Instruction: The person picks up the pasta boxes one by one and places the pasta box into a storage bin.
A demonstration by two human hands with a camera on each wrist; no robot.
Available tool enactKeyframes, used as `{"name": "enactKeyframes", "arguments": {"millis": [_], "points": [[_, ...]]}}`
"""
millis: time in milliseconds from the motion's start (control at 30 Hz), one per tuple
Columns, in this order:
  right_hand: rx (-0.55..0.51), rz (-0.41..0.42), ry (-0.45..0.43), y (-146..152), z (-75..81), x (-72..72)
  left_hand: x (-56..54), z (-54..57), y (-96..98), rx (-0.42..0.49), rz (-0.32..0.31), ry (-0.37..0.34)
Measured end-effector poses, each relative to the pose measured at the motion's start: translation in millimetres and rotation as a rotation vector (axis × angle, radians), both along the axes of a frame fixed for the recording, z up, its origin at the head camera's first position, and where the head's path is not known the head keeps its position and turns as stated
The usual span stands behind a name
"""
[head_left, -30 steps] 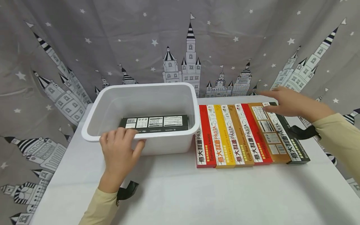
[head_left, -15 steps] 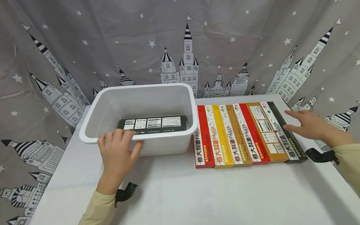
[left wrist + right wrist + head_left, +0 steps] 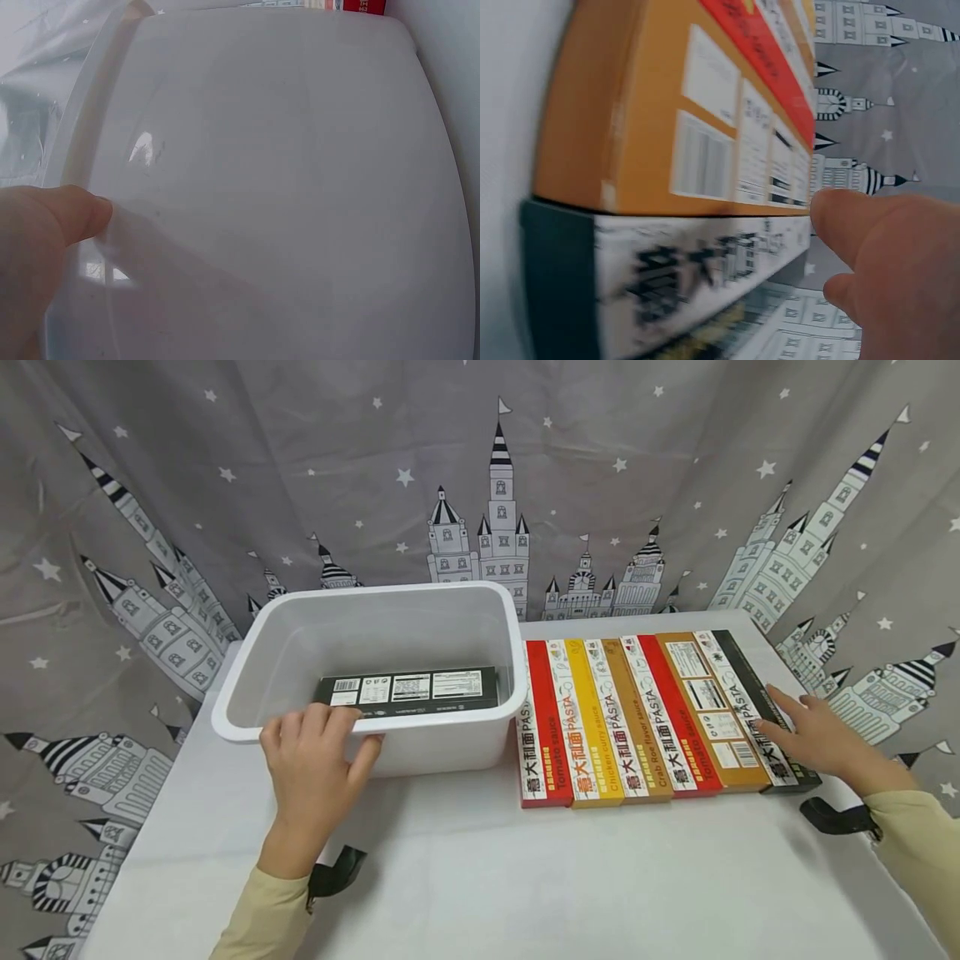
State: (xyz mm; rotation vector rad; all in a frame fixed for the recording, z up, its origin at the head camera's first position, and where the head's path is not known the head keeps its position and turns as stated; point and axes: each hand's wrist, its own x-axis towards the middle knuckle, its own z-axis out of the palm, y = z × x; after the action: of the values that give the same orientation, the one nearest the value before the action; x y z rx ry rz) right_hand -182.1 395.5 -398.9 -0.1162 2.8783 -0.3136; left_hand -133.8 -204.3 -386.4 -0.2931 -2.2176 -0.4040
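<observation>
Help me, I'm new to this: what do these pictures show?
There is no machine, just a person's two bare hands. The wide picture comes from a head-worn camera; the close ones come from a camera on each wrist. On the white table stands a white bin with a dark box inside; pasta boxes lie in a row to its right. The left hand grips the bin's near rim. The right hand is at the row's dark end box; I see no grip.
</observation>
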Motion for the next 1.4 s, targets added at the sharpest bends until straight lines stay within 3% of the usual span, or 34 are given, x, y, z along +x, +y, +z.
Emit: {"name": "enactKeyframes", "arguments": {"millis": [300, 567, 933, 1400], "points": [[-0.039, -0.088, -0.034, -4, -24.3, 5.6, -1.2, 0.5, 1.0, -0.005, -0.002, 0.003], [-0.032, -0.119, 0.003, -8, -44.2, 9.1, -0.6, 0.7, 1.3, -0.006, -0.004, 0.000], [-0.024, -0.223, 0.095, -21, -56.8, 13.5, 0.4, 1.0, 0.1, -0.004, 0.003, 0.003], [0.006, -0.202, 0.119, -13, -61.2, 23.0, 0.1, 0.4, 0.3, -0.006, 0.001, 0.000]]}}
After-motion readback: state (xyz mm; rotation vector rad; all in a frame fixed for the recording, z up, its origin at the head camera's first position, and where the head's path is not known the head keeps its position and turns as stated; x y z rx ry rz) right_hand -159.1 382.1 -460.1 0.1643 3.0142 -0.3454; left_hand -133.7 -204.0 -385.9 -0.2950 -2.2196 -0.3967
